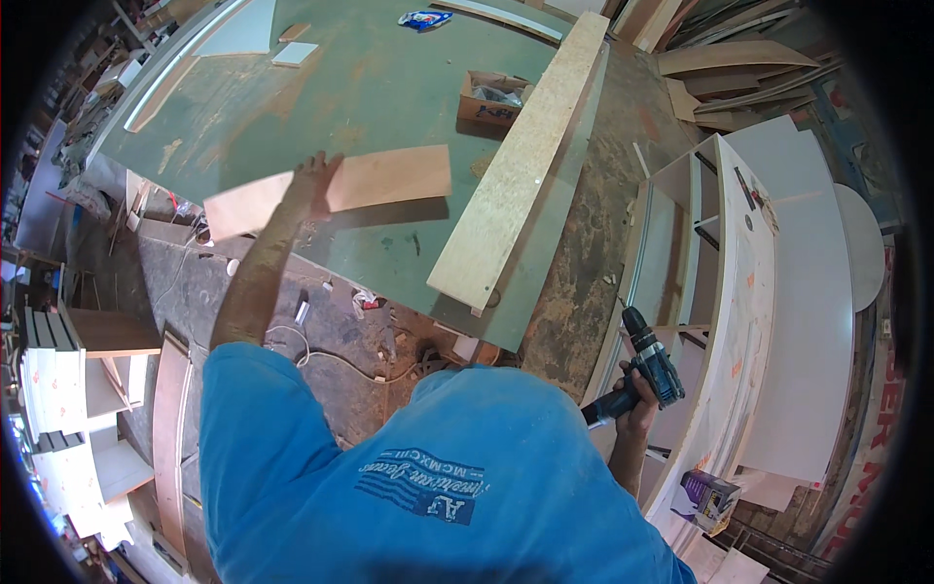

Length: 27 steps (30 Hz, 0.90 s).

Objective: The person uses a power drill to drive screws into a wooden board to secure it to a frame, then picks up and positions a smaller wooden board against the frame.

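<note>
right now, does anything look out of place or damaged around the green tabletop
A white cord winds loosely across the littered floor, which looks untidy; the green tabletop also has brownish, worn-looking patches breaking its colour.

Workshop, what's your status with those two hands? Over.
Left hand on short thin board. Right hand gripping drill. Long plank to the board's right, not touching it.

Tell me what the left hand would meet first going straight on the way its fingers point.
Beyond the wooden board it holds, the left hand looks free to cross the green tabletop, probably passing left of the blue-and-white packet, though depth is hard to judge.
</note>
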### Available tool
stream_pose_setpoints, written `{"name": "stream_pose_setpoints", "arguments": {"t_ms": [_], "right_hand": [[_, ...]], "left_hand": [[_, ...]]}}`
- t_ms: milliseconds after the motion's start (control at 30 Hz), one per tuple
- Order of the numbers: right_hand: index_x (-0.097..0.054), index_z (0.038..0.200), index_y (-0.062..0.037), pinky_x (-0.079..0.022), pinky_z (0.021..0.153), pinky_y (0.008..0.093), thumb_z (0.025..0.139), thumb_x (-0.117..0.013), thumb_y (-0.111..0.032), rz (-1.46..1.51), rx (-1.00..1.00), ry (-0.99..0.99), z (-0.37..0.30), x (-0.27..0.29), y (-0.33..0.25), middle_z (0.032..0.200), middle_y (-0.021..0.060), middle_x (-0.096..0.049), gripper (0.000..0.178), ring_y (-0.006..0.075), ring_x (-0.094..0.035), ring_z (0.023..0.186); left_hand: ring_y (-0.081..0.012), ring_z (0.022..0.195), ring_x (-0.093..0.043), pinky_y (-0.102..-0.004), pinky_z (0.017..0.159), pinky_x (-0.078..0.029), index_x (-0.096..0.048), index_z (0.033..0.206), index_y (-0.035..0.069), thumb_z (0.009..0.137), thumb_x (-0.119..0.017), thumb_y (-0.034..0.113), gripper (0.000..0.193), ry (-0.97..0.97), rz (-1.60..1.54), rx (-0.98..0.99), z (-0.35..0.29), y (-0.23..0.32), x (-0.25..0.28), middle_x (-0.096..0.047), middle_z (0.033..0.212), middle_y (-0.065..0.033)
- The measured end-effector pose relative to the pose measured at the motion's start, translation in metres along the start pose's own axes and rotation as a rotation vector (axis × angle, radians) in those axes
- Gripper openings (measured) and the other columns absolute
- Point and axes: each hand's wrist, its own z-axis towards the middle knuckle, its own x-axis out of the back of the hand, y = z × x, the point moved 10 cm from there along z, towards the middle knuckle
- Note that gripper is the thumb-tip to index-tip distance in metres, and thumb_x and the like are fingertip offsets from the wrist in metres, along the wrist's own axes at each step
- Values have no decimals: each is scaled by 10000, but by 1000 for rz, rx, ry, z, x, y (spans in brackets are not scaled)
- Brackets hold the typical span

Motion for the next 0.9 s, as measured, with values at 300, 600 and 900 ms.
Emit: {"name": "stream_pose_setpoints", "arguments": {"t_ms": [300,600,900], "right_hand": [[-596,1162,-8,-555,604,302,849,-707,-120,-29,-47,-39,11,-17,7,991,160,-697,351,187,-655,693],[-583,1201,11,-554,629,287,841,-700,-95,-44,-63,-134,20,-45,14,1001,157,-696,393,181,-649,688],[-584,1191,13,-551,633,298,831,-705,-79,-75,-29,-136,15,-63,6,973,159,-697,391,190,-654,691]], "left_hand": [[-365,1300,-434,-537,1155,-294,-355,1486,11,687,-820,207,945,326,354,-302,-79,-3,-12,-435,1372,-227],[-343,1063,-625,-465,992,-460,-658,1141,85,689,-831,179,493,113,-201,-266,-55,45,1,-648,1021,-127],[-337,1004,-667,-469,870,-521,-674,993,93,784,-775,192,252,-110,-95,-361,-79,106,-29,-689,947,-119]]}}
